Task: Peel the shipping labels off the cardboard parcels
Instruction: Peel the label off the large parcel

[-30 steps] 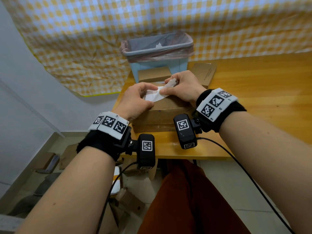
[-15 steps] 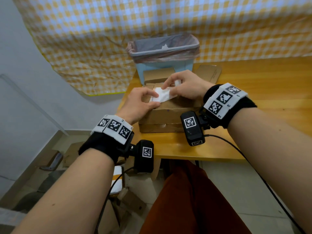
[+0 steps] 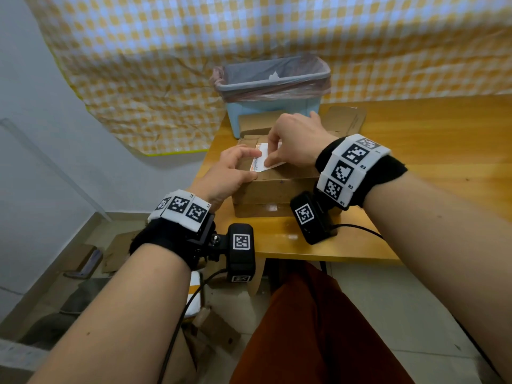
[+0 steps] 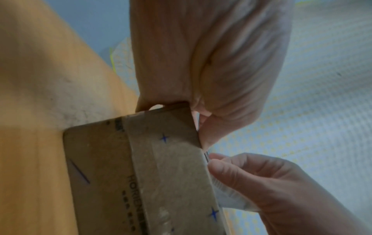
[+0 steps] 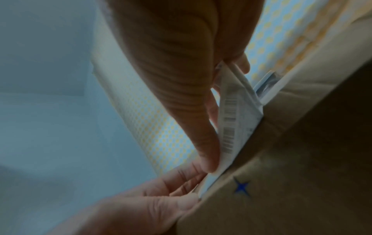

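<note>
On the near edge of the surface (image 3: 291,245) sits the box (image 3: 274,187), both hands on its top. The left hand (image 3: 230,173) presses down by the label's near-left edge, thumb and fingers curled at the box edge; whether its grip pinches the label or only steadies the box I cannot tell. The right hand (image 3: 293,142) pinches the label (image 3: 267,160), which a second ago was a crumpled, lifted flap and now lies flatter and folded back over itself across the top. The peel has probably reached the last stuck strip. Behind the box lie more flattened cardboard (image 3: 346,117) and the lined bin (image 3: 273,87), likely where the label goes.
</note>
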